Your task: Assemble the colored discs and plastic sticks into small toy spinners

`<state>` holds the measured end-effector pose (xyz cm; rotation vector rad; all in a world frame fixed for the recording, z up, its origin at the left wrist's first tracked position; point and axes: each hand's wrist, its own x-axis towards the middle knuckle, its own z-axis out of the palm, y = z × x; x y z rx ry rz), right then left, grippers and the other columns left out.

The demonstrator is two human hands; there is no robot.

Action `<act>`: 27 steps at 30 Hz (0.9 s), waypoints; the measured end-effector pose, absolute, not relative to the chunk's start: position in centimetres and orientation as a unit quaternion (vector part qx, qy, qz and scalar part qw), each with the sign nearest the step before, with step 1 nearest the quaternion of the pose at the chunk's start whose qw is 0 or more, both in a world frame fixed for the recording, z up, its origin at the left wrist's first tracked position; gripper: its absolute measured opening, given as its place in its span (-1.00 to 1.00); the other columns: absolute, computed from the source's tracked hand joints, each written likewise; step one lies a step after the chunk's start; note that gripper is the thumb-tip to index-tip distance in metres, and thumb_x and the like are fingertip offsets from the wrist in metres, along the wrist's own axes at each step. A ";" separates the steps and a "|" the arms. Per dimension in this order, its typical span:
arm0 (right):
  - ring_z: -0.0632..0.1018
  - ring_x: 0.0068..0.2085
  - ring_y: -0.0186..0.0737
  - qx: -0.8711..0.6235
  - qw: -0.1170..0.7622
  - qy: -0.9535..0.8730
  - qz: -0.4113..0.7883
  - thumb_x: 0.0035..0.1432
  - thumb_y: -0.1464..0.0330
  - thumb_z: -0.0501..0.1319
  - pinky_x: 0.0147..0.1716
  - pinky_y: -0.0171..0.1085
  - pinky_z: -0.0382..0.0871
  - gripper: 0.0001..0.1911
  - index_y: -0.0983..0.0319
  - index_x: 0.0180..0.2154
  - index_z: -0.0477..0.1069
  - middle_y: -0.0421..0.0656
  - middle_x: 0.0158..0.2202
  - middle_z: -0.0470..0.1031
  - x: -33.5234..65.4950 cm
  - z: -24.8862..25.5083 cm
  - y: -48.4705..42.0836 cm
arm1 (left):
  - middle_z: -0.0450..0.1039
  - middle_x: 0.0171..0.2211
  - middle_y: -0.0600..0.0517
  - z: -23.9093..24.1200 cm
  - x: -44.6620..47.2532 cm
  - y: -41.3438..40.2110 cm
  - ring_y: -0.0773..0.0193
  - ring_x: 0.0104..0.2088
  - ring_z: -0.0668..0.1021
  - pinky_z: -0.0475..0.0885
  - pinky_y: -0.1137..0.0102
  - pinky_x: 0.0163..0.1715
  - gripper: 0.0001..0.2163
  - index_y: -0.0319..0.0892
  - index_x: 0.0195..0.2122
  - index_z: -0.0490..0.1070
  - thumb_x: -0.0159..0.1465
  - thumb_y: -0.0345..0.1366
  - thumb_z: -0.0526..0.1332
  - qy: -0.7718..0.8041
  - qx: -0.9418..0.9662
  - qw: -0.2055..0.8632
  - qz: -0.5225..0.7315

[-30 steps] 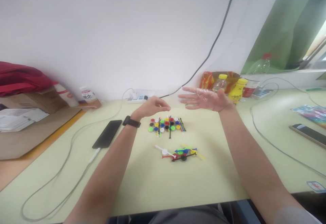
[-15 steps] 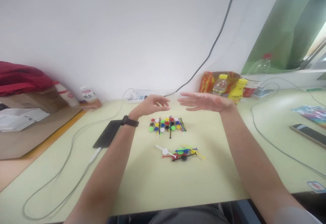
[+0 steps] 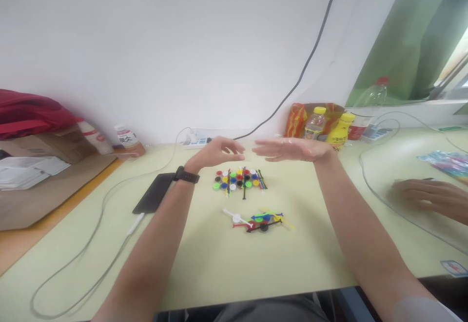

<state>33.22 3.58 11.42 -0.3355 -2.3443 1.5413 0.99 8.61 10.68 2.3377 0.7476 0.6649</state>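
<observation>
My left hand (image 3: 221, 152) hovers over the far part of the table, fingers apart and holding nothing. Facing it across a small gap, my right hand (image 3: 288, 149) is stretched out flat, also without anything in it. Just below both hands lies a block of round coloured discs (image 3: 233, 180) in rows, with bundles of thin arrow-shaped pointers (image 3: 244, 185) across them. Closer to me is a loose group of assembled arrow spinners: a white spinner (image 3: 237, 218), a red, a green, a blue, a yellow and a black spinner (image 3: 263, 227), partly overlapping.
A black phone (image 3: 153, 194) on a white cable lies beside my left forearm. Bottles (image 3: 340, 130) and a snack bag (image 3: 294, 119) stand at the back right. Another person's hand (image 3: 435, 196) rests over a phone at the right. Cardboard (image 3: 54, 185) covers the left side.
Another person's hand has come in from the right over the phone there. My right hand has dipped slightly and tilted flatter. My left hand and the coloured pieces stay put.
</observation>
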 end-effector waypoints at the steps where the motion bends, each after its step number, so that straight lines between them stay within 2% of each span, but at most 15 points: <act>1: -0.04 0.51 0.12 -0.122 0.152 -0.821 0.536 0.13 -0.31 0.16 0.40 0.12 -0.01 0.09 0.01 0.50 -0.14 -0.06 0.54 -0.12 33.2 11.5 3.6 | 0.67 -0.14 -0.09 10.7 1.1 8.6 0.14 -0.16 0.66 0.53 0.31 -0.13 -0.65 -0.15 -0.15 0.66 0.22 0.02 0.41 0.278 0.880 0.293 0.248; 4: -0.05 0.51 0.12 -0.139 0.144 -0.824 0.530 0.09 -0.33 0.17 0.40 0.12 -0.02 0.13 0.01 0.50 -0.15 -0.07 0.55 -0.14 33.3 11.7 3.5 | 0.68 -0.19 -0.08 10.8 0.9 8.7 0.15 -0.18 0.65 0.52 0.31 -0.14 -0.67 -0.14 -0.21 0.67 0.27 0.03 0.36 0.285 0.881 0.282 0.250; 9: -0.05 0.51 0.12 -0.161 0.137 -0.829 0.518 0.07 -0.34 0.19 0.41 0.10 -0.04 0.19 0.07 0.50 -0.18 -0.03 0.54 -0.14 33.3 12.0 3.4 | 0.67 -0.15 -0.10 10.8 -0.4 9.6 0.11 -0.13 0.64 0.52 0.27 -0.09 -0.63 -0.15 -0.15 0.66 0.28 0.06 0.33 0.322 0.869 0.262 0.268; 13: -0.02 0.51 0.02 -0.184 0.099 -0.853 0.479 0.20 -0.15 0.26 0.44 -0.01 -0.07 0.07 0.11 0.51 -0.16 -0.05 0.54 -0.15 32.4 12.6 2.9 | 0.64 -0.07 -0.14 11.5 -0.8 9.3 0.09 -0.05 0.63 0.49 0.20 0.01 -0.54 -0.18 0.01 0.59 0.41 0.09 0.16 0.323 0.856 0.276 0.293; 15: 0.01 0.51 -0.01 -0.202 0.063 -0.868 0.450 0.21 -0.05 0.31 0.45 -0.06 -0.06 0.04 0.11 0.51 -0.13 -0.08 0.54 -0.12 31.6 13.0 2.5 | 0.59 0.04 -0.16 12.2 -0.4 8.4 0.07 0.04 0.60 0.47 0.18 0.07 -0.53 -0.15 0.13 0.52 0.44 0.08 0.12 0.299 0.863 0.303 0.272; 17: 0.05 0.50 -0.02 -0.211 0.026 -0.883 0.418 0.18 0.00 0.37 0.45 -0.09 -0.06 0.05 0.10 0.50 -0.10 -0.11 0.53 -0.06 30.6 13.5 2.0 | 0.46 0.22 -0.14 12.8 0.4 7.1 0.01 0.19 0.51 0.44 0.16 0.15 -0.52 -0.08 0.23 0.44 0.40 0.05 0.20 0.259 0.882 0.338 0.202; 19: 0.08 0.49 0.01 -0.210 0.002 -0.899 0.384 0.13 0.03 0.42 0.45 -0.11 -0.06 0.06 0.09 0.49 -0.02 -0.13 0.51 0.01 29.4 14.0 1.3 | 0.33 0.34 -0.11 13.1 1.5 5.9 -0.03 0.29 0.43 0.42 0.14 0.18 -0.44 0.01 0.32 0.34 0.33 0.02 0.30 0.220 0.894 0.371 0.122; 23: 0.12 0.48 0.06 -0.191 -0.015 -0.921 0.340 0.04 0.04 0.48 0.43 -0.17 0.00 -0.02 0.11 0.41 0.21 -0.13 0.48 0.10 27.4 14.9 0.1 | 0.34 0.33 -0.10 13.1 3.7 4.3 -0.10 0.28 0.44 0.42 0.13 0.20 -0.19 0.06 0.40 0.23 0.14 -0.08 0.49 0.130 0.900 0.414 0.052; 27: 0.25 0.42 0.07 -0.185 -0.030 -0.922 0.340 -0.02 0.04 0.51 0.39 -0.17 0.10 -0.06 0.10 0.35 0.32 -0.12 0.43 0.24 26.3 15.0 -0.6 | 0.34 0.32 -0.11 12.8 4.6 4.2 -0.12 0.26 0.45 0.42 0.12 0.19 -0.15 0.03 0.40 0.22 0.10 -0.12 0.53 0.077 0.891 0.446 0.024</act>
